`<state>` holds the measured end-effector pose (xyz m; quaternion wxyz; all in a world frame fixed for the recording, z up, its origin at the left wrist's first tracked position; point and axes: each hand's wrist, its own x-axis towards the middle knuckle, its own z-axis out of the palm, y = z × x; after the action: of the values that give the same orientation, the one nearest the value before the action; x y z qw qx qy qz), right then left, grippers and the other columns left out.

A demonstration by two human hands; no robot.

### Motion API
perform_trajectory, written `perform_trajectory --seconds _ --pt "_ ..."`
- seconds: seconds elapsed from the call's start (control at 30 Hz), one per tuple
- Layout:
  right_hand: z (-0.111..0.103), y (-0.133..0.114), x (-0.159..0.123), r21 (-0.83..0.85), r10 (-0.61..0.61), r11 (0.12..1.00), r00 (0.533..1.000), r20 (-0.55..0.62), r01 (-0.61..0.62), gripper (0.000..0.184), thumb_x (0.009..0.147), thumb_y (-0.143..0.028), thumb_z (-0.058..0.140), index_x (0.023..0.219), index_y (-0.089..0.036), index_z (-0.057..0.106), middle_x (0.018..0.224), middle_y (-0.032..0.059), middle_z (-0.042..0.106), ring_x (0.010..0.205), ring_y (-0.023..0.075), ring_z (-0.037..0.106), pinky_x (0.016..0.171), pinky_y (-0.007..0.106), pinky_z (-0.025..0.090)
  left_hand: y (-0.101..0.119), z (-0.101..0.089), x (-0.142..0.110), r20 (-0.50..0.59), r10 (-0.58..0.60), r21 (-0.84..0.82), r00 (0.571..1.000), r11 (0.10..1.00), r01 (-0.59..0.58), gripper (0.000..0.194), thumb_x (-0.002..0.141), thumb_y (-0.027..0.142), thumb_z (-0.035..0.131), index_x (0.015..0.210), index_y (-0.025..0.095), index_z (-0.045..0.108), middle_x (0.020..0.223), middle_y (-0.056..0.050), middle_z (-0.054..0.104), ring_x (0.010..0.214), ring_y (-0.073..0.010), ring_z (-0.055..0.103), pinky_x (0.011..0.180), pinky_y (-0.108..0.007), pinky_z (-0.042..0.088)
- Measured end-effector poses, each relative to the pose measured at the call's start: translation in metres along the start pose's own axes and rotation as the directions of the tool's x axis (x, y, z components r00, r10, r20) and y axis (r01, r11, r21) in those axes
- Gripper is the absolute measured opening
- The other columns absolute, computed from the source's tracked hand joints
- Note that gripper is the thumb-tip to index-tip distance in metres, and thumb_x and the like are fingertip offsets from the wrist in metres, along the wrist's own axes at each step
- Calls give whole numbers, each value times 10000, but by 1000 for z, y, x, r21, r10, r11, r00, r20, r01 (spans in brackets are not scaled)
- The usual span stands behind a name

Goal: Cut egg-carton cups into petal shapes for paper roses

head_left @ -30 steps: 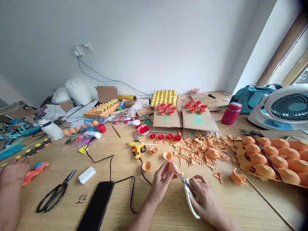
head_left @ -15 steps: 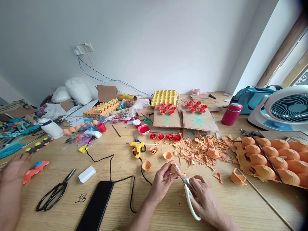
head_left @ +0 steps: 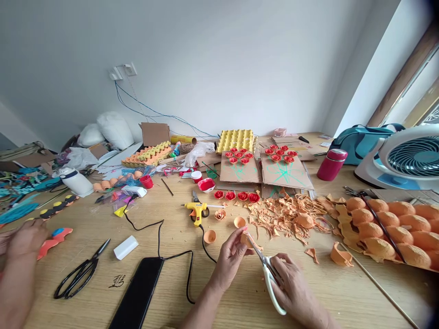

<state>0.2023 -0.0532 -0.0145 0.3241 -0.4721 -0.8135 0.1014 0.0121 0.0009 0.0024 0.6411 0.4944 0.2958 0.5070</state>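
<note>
Between the fingertips of my left hand (head_left: 230,258) is a small orange egg-carton piece (head_left: 251,240), partly covered by the fingers. My right hand (head_left: 291,285) grips white-handled scissors (head_left: 270,285), their blades against that piece. Just beyond my left hand lie two cut orange cups (head_left: 239,222). A yellow glue gun (head_left: 196,212) rests farther back, close to an unpainted orange carton rose (head_left: 220,214) and a row of several red roses (head_left: 243,196). Orange scraps (head_left: 288,212) are heaped beyond my hands.
An orange egg tray (head_left: 387,228) lies at the right, near a fan (head_left: 408,155). Black scissors (head_left: 80,274) and a phone (head_left: 137,292) lie to the left. Another person's hands (head_left: 25,242) work at the left edge. Cardboard sheets (head_left: 286,176) bear red roses.
The view has shifted slightly. My hands stay nearly in place, with the scissors still at the carton piece. The other person's hands have moved a little.
</note>
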Motion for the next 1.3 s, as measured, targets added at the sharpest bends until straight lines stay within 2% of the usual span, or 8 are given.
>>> perform_trajectory --seconds 0.3,0.47,0.63,0.77,0.93,1.1,1.2,1.3 --pt "1 3 2 -16 -4 1000 1000 11 4 157 907 -242 515 806 -247 394 728 -19 541 688 188 568 808 430 470 -1 6 -2 90 -67 -88 994 993 75 438 877 341 695 1296 237 623 1099 -74 666 1021 -227 638 913 -396 559" --pt "1 3 0 0 -23 1000 1000 -5 23 213 951 -254 466 778 -255 341 664 -45 480 645 176 540 755 392 472 3 5 -1 67 -69 -73 995 995 74 469 854 356 718 1300 245 624 1025 -54 674 957 -213 656 909 -399 553" --pt "0 3 -1 8 -9 1000 1000 13 9 241 983 -264 435 762 -252 340 662 -30 496 680 179 537 673 331 459 4 1 1 44 -50 8 998 999 49 501 856 370 710 1324 225 607 1031 -64 667 908 -195 639 862 -371 557" --pt "0 1 -1 -2 -2 1000 1000 11 2 258 983 -276 434 743 -252 342 657 -23 509 656 179 532 627 315 436 4 -3 2 49 -12 113 999 994 6 509 882 382 670 1361 236 573 1158 -91 652 925 -195 638 810 -308 544" --pt "-1 1 0 -12 -10 1000 1000 -14 10 263 983 -282 444 736 -254 356 645 -25 512 637 176 540 608 308 428 7 -3 1 11 84 184 996 979 -84 490 880 378 669 1345 249 589 1353 -111 556 1133 -245 586 980 -349 486" --pt "3 5 -2 -8 -32 999 999 -14 32 233 976 -255 451 764 -254 355 654 -31 510 675 176 563 688 330 463 6 2 -1 -42 -5 69 999 998 8 504 872 443 669 1324 233 600 1082 -83 655 874 -185 631 802 -324 553" --pt "5 8 -3 -31 -35 999 999 -4 35 216 957 -237 474 782 -253 348 647 -53 488 620 159 534 764 374 464 4 4 -2 -37 -44 -25 998 999 43 479 866 431 684 1294 227 623 1029 -66 657 895 -187 633 823 -335 560" --pt "4 8 -2 -38 -26 999 1000 -5 26 217 933 -242 500 789 -254 338 653 -65 471 574 145 499 816 416 451 1 5 -2 7 -51 -7 999 999 51 480 866 403 692 1305 222 617 987 -54 660 881 -182 633 843 -345 559"
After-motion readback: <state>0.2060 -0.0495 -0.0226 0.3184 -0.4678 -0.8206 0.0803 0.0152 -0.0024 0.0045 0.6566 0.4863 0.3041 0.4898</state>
